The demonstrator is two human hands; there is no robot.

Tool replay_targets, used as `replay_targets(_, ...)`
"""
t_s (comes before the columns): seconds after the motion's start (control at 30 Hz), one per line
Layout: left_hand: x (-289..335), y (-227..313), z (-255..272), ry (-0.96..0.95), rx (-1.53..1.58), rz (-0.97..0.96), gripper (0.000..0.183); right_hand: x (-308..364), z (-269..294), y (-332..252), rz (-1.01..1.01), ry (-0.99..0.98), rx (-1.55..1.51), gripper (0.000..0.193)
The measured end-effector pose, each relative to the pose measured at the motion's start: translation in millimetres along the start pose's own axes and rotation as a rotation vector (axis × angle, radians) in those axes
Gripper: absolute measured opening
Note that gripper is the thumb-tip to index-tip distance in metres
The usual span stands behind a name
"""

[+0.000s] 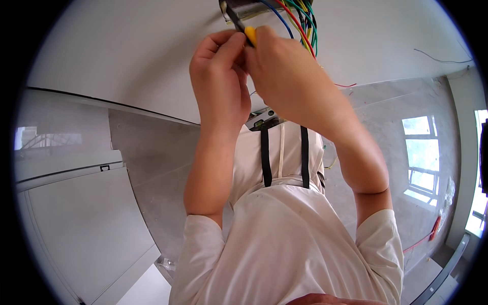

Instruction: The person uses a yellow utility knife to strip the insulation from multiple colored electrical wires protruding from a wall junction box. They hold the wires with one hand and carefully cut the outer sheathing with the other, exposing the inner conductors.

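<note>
Coloured wires [308,23] hang from the wall opening [246,7], probably left long for easy reach. Below it, the right hand [284,66] meets the left hand [219,71], likely for steadiness; whether the left grip pinches anything cannot be told. The right grip is clenched around a yellow-and-black tool [250,35], slanting up toward the opening.

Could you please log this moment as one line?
right hand: holds yellow-black tool | left hand: close beside | coloured wires: near right hand
</note>
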State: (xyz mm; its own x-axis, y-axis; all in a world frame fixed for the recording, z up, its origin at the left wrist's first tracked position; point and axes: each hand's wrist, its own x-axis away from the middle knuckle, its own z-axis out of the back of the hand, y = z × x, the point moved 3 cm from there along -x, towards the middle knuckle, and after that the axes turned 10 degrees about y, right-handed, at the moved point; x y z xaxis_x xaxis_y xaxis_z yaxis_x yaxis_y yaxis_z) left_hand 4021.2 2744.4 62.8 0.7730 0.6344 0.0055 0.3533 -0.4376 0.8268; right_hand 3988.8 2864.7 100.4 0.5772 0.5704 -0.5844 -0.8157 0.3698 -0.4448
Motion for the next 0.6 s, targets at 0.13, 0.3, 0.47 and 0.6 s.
replay_targets(0.13,4,-14,7,0.015,-0.081,0.081,0.021,10,-3,1,-0.168,-0.062,0.064,0.023)
replay_targets(0.3,13,2,2,-0.009,-0.057,0.004,0.023,12,7,-6,-0.251,0.065,-0.005,0.021)
replay_targets(0.47,16,0,7,-0.081,-0.262,0.025,0.031,33,13,-15,-0.187,-0.115,0.275,0.017)
replay_targets(0.6,38,-4,22,-0.172,-0.608,0.195,0.041,57,29,-18,-0.33,-0.21,0.382,0.016)
